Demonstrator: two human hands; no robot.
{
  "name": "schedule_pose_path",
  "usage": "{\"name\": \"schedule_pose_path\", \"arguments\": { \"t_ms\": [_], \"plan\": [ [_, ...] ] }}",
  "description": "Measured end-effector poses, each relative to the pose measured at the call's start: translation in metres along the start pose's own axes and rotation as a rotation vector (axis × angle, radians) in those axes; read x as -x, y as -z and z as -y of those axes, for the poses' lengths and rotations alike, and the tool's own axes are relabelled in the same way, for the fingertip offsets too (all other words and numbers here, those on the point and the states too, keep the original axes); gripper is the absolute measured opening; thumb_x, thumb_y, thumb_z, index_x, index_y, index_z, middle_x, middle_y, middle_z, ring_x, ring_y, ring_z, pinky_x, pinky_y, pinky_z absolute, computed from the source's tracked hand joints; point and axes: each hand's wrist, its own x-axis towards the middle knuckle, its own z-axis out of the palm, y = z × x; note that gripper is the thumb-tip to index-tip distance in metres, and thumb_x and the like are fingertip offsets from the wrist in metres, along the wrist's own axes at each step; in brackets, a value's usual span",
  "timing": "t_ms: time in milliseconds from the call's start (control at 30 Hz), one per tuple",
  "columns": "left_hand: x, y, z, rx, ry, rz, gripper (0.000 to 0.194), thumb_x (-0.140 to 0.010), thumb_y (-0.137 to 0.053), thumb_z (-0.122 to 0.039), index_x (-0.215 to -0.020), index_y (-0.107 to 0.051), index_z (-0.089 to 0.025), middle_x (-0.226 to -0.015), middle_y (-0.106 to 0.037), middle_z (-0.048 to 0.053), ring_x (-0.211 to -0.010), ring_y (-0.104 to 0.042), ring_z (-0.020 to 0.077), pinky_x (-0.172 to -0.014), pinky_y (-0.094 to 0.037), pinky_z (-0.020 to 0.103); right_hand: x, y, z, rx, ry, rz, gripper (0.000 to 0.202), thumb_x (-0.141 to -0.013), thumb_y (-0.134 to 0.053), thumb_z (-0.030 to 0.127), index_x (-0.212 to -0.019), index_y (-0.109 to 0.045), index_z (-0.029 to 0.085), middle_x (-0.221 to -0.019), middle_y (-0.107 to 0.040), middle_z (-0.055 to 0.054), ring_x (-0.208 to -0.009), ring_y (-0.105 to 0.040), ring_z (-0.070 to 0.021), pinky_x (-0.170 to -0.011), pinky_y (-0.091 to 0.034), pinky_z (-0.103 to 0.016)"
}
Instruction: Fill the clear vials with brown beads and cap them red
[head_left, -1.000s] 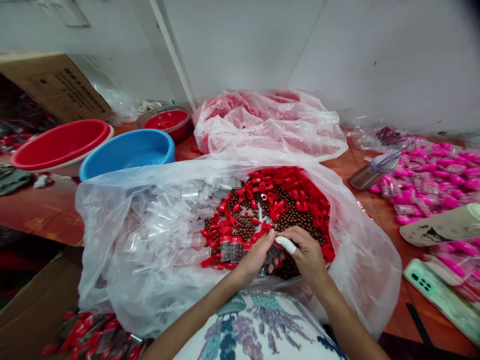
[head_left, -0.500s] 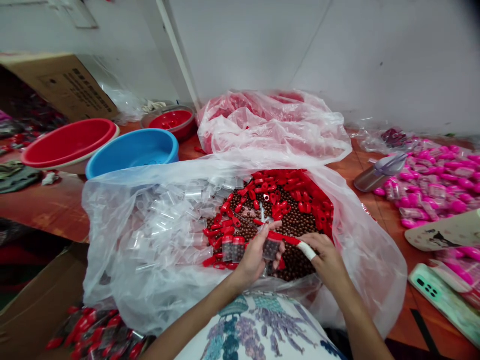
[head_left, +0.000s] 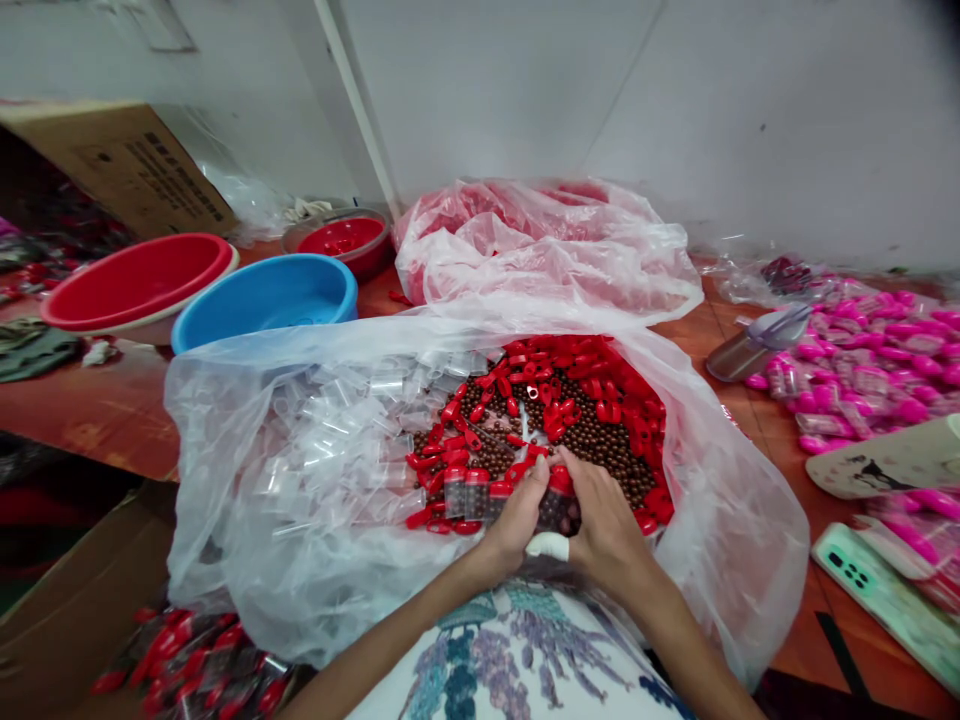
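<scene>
"Head view: what's in the hands?"

"Left hand (head_left: 517,525) and right hand (head_left: 606,510) are together, clamped on a red-capped container (head_left: 559,497)."

"And where's that?"

"Over the near side of the white plastic bag (head_left: 739,530), near brown beads (head_left: 600,440), red caps (head_left: 637,405) and clear containers (head_left: 322,440). Blue basin (head_left: 277,295) sits farther back, on the left."

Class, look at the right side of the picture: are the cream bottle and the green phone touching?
Apart. The head view shows a strip of table and some pink pieces between the bottle and the phone.
</scene>
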Motion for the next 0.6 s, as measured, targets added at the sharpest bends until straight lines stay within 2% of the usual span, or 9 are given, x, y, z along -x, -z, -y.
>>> {"name": "schedule_pose_path", "arguments": {
  "t_ms": [200, 300, 367, 433, 600],
  "plan": [
    [-0.003, 0.001, 0.003, -0.046, 0.032, -0.022, 0.064, -0.078, -0.045, -0.064, -0.12, -0.054, -0.017, -0.078, -0.066, 0.005, -0.061, -0.059, 0.0151, -0.054, -0.044, 0.025, 0.002, -0.006, 0.003, 0.015, 0.045, 0.003, 0.082, -0.074, -0.062, 0.037, -0.14, -0.018, 0.016, -0.124, -0.049, -0.016, -0.113, -0.047, -0.0314, -0.093, -0.041, -0.05],
    [-0.004, 0.004, 0.004, -0.075, -0.041, -0.034, 0.053, -0.079, -0.052, -0.056, -0.116, -0.058, -0.017, -0.09, -0.067, 0.007, -0.081, -0.061, 0.0188, -0.07, -0.047, 0.029, 0.002, -0.005, 0.002, 0.034, 0.064, -0.001, 0.079, -0.074, -0.061, 0.033, -0.139, -0.02, 0.016, -0.122, -0.05, -0.016, -0.11, -0.048, -0.0316, -0.092, -0.041, -0.051],
    [-0.005, 0.004, 0.004, -0.107, -0.111, -0.06, 0.043, -0.08, -0.054, -0.048, -0.112, -0.062, -0.019, -0.1, -0.066, 0.007, -0.1, -0.057, 0.0207, -0.086, -0.044, 0.031, 0.002, -0.003, 0.003, 0.055, 0.072, 0.018, 0.077, -0.073, -0.062, 0.03, -0.138, -0.023, 0.014, -0.118, -0.051, -0.017, -0.106, -0.049, -0.0314, -0.091, -0.041, -0.05],
    [-0.004, 0.005, 0.004, -0.14, -0.151, -0.075, 0.037, -0.082, -0.054, -0.042, -0.109, -0.064, -0.02, -0.107, -0.064, 0.006, -0.112, -0.051, 0.0214, -0.095, -0.039, 0.032, 0.002, -0.001, 0.005, 0.063, 0.067, 0.038, 0.074, -0.073, -0.062, 0.027, -0.136, -0.026, 0.013, -0.113, -0.053, -0.016, -0.101, -0.05, -0.0305, -0.088, -0.042, -0.049],
    [-0.001, 0.005, 0.001, -0.107, -0.109, -0.069, 0.04, -0.08, -0.055, -0.04, -0.115, -0.06, -0.021, -0.111, -0.063, 0.006, -0.111, -0.052, 0.0234, -0.091, -0.042, 0.034, 0.0, 0.004, 0.007, 0.004, 0.067, 0.045, 0.071, -0.074, -0.062, 0.028, -0.135, -0.029, 0.014, -0.115, -0.052, -0.015, -0.102, -0.049, -0.0294, -0.089, -0.041, -0.047]
  ]
}}
